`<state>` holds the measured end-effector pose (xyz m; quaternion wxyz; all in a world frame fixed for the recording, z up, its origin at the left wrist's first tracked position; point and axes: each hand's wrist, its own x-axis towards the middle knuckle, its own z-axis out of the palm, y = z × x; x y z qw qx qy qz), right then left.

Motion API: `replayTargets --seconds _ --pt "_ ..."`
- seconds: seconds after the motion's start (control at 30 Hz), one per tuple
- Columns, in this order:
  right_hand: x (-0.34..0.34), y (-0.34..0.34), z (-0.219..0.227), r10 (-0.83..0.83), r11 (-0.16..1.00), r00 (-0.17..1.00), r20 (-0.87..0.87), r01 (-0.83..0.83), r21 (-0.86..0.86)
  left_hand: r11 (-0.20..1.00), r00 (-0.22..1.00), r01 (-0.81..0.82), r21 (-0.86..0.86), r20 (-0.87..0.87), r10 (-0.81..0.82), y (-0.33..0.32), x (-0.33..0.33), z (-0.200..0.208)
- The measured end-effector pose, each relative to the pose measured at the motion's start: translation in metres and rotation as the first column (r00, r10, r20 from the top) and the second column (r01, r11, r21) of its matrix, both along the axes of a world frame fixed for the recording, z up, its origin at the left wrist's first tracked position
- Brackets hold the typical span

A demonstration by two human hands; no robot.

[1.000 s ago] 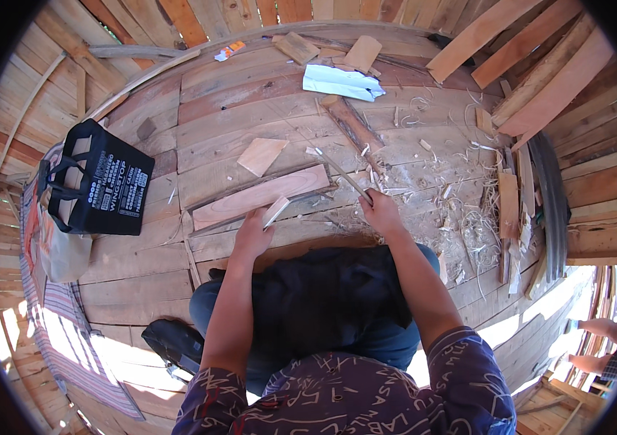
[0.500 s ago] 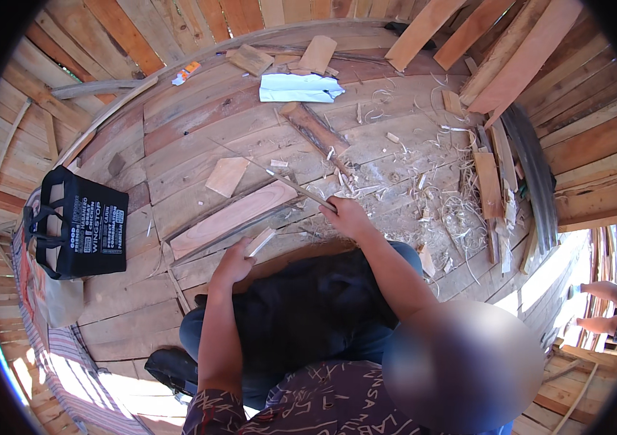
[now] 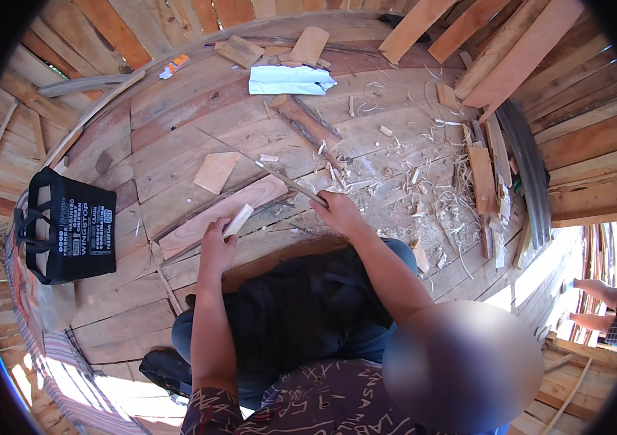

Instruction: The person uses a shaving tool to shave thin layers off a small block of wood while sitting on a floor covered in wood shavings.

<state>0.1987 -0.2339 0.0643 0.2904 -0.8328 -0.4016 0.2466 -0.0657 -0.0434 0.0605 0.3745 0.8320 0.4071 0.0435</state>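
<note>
My left hand (image 3: pixel 216 245) is closed around the lower end of a small pale wood block (image 3: pixel 239 220), which tilts up and to the right. In my right hand (image 3: pixel 336 213) is the end of what looks like a long-handled knife (image 3: pixel 287 183). Its thin dark front part points away to the far left, past a bright collar at mid-length. The knife and block are apart. Beyond my left hand a pale plank (image 3: pixel 225 214) lies slantwise on the floor, partly hidden by that hand. A dark cloth (image 3: pixel 301 301) covers my lap.
Curled shavings (image 3: pixel 413 177) litter the wooden floor to the right. A bark-covered log piece (image 3: pixel 301 119), a square board (image 3: pixel 216 170) and a whitish sheet (image 3: pixel 290 80) lie ahead. A black bag (image 3: pixel 73 225) stands left. Boards (image 3: pixel 484 181) lie right, near another person's legs (image 3: pixel 595 304).
My left hand has moved a little forward with the wood block, closer to the plank. My right hand holds the knife almost as before. The whole view has shifted slightly.
</note>
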Motion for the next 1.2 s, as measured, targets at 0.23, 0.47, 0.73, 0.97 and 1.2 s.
replayTargets --seconds 0.23,0.47,0.73,0.97,1.2 --pt "0.001 -0.001 -0.002 -0.006 1.0 1.0 -0.007 0.006 0.006 0.993 0.999 -0.031 0.116 0.019 0.029 0.006 0.006 -0.004" --pt "-0.001 0.002 0.004 -0.017 0.999 1.0 -0.024 0.016 -0.033 0.969 0.995 -0.093 0.228 0.059 0.082 0.012 0.009 0.005" --pt "0.001 0.001 0.0 -0.003 1.0 1.0 -0.03 0.002 -0.022 0.958 0.99 -0.134 0.252 0.001 0.138 0.021 0.007 -0.003" --pt "0.0 -0.001 0.002 0.004 0.999 1.0 -0.009 -0.004 -0.038 0.943 0.984 -0.109 0.313 -0.098 0.146 0.024 0.011 -0.002" --pt "-0.002 -0.001 -0.002 0.012 0.998 1.0 0.015 -0.013 0.054 0.886 0.97 -0.118 0.449 -0.139 0.2 0.038 0.009 -0.027"
